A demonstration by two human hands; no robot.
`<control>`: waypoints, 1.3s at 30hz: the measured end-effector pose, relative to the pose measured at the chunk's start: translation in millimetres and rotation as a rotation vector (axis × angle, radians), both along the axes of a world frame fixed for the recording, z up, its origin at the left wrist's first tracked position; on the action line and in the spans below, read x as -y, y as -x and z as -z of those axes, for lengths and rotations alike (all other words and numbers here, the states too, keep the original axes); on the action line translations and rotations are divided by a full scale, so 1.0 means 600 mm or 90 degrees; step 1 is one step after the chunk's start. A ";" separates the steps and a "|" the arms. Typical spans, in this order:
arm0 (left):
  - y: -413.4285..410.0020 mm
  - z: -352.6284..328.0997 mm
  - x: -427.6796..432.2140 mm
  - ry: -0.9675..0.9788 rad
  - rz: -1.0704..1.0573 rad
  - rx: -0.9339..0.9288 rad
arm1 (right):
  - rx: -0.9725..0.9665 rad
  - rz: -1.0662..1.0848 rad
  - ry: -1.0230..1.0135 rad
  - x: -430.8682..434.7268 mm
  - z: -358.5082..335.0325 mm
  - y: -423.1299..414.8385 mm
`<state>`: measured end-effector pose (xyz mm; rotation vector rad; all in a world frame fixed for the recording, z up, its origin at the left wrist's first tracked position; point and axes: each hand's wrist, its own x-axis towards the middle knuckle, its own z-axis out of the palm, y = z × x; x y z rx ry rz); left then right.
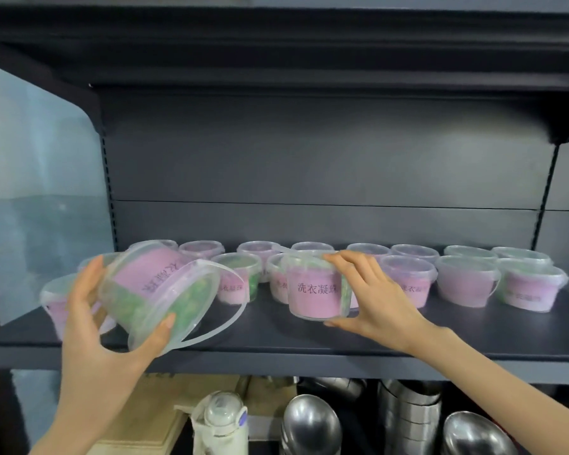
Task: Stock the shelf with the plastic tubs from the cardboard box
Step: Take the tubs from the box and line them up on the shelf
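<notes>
Left hand (91,326) grips tilted tub (151,287), right hand (380,298) upright tub (316,292), shelved tubs (465,282) behind.

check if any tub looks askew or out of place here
Only the tilted tub in the left hand is askew: lid turned toward the camera, its handle hanging loose above the front edge of the shelf. The upright tub that the right hand grips stands straight, like the rows of tubs behind.

The left hand (89,323) was held up from the lower left on a bare forearm, thumb and fingers curled round a tilted plastic tub (145,300). The right hand (378,297) stretched in from the lower right (arm nearly straight), gripping an upright plastic tub (316,292), fingers over its top, thumb at its base.
</notes>
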<state>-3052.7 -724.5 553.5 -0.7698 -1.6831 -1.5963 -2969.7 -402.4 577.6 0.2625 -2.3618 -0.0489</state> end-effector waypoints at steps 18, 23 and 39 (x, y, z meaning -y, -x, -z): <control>0.067 0.038 0.062 -0.115 -0.072 0.035 | 0.048 -0.111 0.001 0.044 0.076 0.124; 0.032 0.032 0.032 -0.082 -0.062 0.070 | 0.134 -0.156 0.083 0.060 0.089 0.127; -0.022 0.013 -0.146 -0.185 0.059 0.252 | -0.226 -0.299 0.102 0.170 0.059 -0.017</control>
